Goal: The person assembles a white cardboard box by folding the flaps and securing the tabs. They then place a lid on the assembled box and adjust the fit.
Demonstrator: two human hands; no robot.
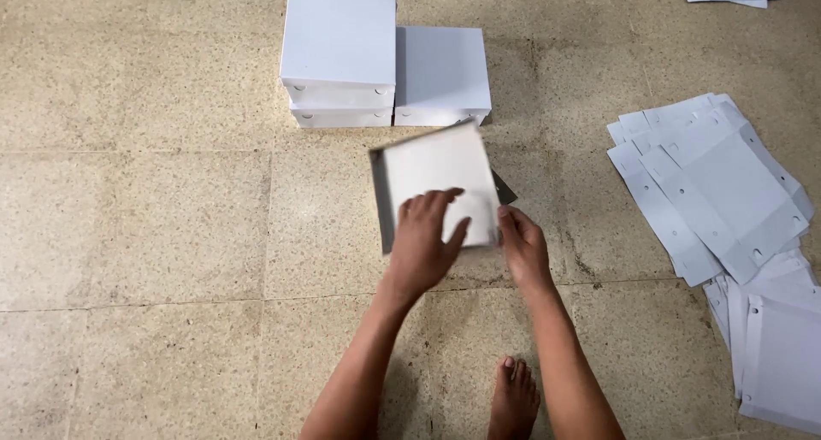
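A speckled beige tiled floor (154,235) is seen. A white box tray (436,183) is held above it at centre, tilted, open side facing left, no clear long axis. It is grasped by the left hand (425,243) across its near face and the right hand (522,248) at its near right corner. Finished white boxes (376,59) stand beyond; flat blanks (718,192) lie at right.

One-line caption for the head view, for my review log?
Both hands, left hand and right hand, hold a white box tray above the tiled floor, finished boxes ahead, flat blanks at right.
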